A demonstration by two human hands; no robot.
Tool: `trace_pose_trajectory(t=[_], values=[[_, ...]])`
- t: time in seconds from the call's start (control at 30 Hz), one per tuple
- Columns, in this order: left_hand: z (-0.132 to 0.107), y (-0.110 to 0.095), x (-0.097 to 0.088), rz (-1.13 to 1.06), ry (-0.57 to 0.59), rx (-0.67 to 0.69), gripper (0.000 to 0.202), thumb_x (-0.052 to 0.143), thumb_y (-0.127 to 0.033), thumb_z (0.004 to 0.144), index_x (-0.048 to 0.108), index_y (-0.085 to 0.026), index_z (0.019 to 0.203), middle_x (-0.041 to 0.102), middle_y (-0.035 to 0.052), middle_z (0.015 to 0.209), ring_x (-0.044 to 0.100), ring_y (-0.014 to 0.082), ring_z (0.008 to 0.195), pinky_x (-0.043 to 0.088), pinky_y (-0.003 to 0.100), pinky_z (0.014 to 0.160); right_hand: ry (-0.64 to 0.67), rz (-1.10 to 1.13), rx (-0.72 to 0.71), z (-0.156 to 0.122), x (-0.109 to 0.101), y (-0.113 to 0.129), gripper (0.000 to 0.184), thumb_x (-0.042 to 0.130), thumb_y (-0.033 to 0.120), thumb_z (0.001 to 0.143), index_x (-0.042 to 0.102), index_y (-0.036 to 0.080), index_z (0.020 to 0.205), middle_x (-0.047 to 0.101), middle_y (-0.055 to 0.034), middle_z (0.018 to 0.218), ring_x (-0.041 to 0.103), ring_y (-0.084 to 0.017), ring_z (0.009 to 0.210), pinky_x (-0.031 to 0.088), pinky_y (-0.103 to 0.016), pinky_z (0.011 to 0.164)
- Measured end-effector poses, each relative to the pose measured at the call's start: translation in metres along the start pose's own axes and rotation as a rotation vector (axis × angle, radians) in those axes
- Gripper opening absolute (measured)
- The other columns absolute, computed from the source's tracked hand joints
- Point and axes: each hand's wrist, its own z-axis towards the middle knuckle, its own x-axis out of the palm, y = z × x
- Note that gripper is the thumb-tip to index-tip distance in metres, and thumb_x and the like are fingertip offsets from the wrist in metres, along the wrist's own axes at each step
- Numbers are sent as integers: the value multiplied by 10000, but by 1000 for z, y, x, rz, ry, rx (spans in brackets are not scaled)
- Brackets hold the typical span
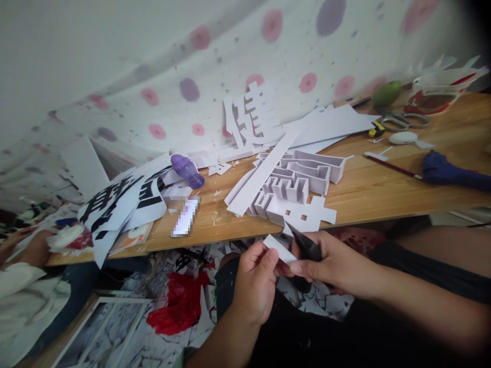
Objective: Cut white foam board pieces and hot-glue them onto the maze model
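Observation:
My left hand pinches a short white strip between thumb and fingers, just in front of the table edge. Against the strip's lower right end rests the thumb of my right hand. That hand is also closed around a dark pointed tool, whose tip points up and left; its exact kind is unclear. Just beyond my hands lies a flat white cut-out with square holes. Behind it stand white raised character shapes, with a long white strip laid across them.
A white cut-out character leans at the back. A blue glue gun, scissors and a plastic tub sit right. A purple bottle and printed sheets lie left. Another person's arm is far left; scraps cover the floor.

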Motion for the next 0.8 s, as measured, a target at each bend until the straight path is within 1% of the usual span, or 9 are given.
trace_pose_trajectory(t=[0.1, 0.17, 0.27, 0.37, 0.43, 0.5, 0.57, 0.67, 0.8], values=[[0, -2, 1, -14, -28, -5, 221, 712, -333, 778, 656, -137, 863, 653, 24, 715, 594, 119, 618, 496, 224, 561, -24, -85, -39, -1, -6, 7, 388, 709, 493, 778, 536, 149, 727, 498, 23, 633, 457, -99, 612, 384, -211, 585], [0, -3, 0, -3, -32, -7, 226, 704, -344, 782, 649, -137, 857, 647, 18, 689, 594, 120, 597, 504, 228, 551, -70, -142, -51, -1, -10, 10, 370, 721, 480, 770, 569, 144, 735, 498, 28, 611, 445, -97, 588, 362, -205, 548], [0, -4, -3, 72, 5, -2, 210, 663, -343, 814, 635, -134, 818, 667, 29, 722, 612, 129, 611, 514, 249, 585, -144, -175, -60, -1, -14, 10, 345, 714, 457, 784, 603, 130, 770, 540, 13, 648, 447, -92, 583, 341, -199, 521], [0, -2, -8, 189, 29, 21, 175, 638, -320, 838, 626, -148, 814, 691, 32, 790, 640, 140, 659, 513, 264, 647, -139, -122, -65, 0, -12, 7, 321, 700, 430, 810, 589, 128, 814, 575, 3, 690, 503, -101, 636, 396, -206, 590], [0, -1, -10, 238, 42, 17, 163, 645, -317, 831, 611, -161, 800, 692, 21, 783, 653, 150, 674, 518, 278, 668, -113, -60, -68, 2, -9, 6, 320, 695, 420, 819, 569, 132, 883, 587, 3, 698, 538, -113, 669, 434, -230, 657], [0, 0, -11, 260, 44, -3, 190, 662, -323, 814, 577, -165, 751, 688, 14, 737, 651, 153, 647, 521, 283, 651, -109, -38, -69, 3, -7, 6, 340, 695, 417, 818, 561, 134, 949, 590, 5, 702, 554, -119, 669, 452, -247, 681], [0, 0, -10, 264, 65, -13, 241, 677, -328, 802, 532, -164, 700, 682, 16, 684, 638, 145, 610, 507, 263, 612, -96, -34, -48, 4, -6, 8, 357, 688, 430, 819, 563, 134, 974, 590, 4, 707, 559, -121, 653, 460, -252, 667], [0, 2, -8, 197, 157, -7, 300, 710, -326, 782, 492, -156, 666, 663, 16, 629, 604, 112, 567, 461, 211, 564, -83, -51, -28, 5, -5, 10, 353, 688, 459, 810, 569, 139, 902, 584, 4, 706, 556, -116, 629, 455, -242, 633], [1, 7, -5, -78, 230, -53, 359, 736, -398, 752, 478, -155, 690, 631, 0, 595, 568, 94, 491, 451, 192, 495, -118, -86, -63, 5, -5, 9, 360, 689, 476, 804, 551, 146, 845, 552, 18, 668, 531, -108, 609, 426, -232, 604]])
